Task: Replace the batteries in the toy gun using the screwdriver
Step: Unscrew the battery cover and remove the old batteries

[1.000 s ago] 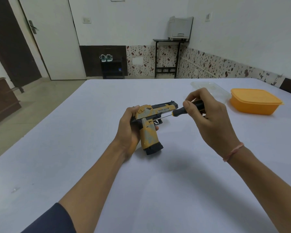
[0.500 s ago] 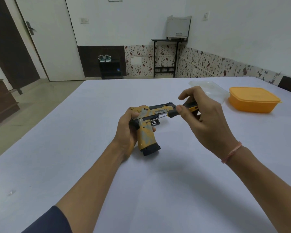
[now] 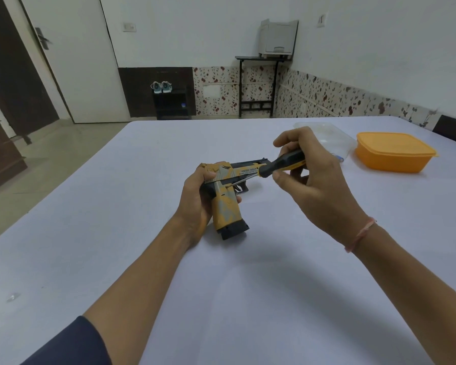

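Since a moment ago the screwdriver (image 3: 279, 164) tip has crept a little further toward the grip, and more of its black handle shows between my fingers.

The toy gun (image 3: 227, 206) is orange-yellow with worn grey patches, a black strip along the top, a black trigger guard and a black base on the grip. Small lettering runs along its side. It sits over the middle of the table (image 3: 248, 299), barrel pointing away and to the right, grip toward me. I cannot tell whether its base touches the cloth.

My left hand (image 3: 195, 198) is wrapped round the back of the grip, thumb up on the rear. My right hand (image 3: 319, 185) pinches the screwdriver handle just beside the barrel, its thin shaft slanting down to the top of the grip.
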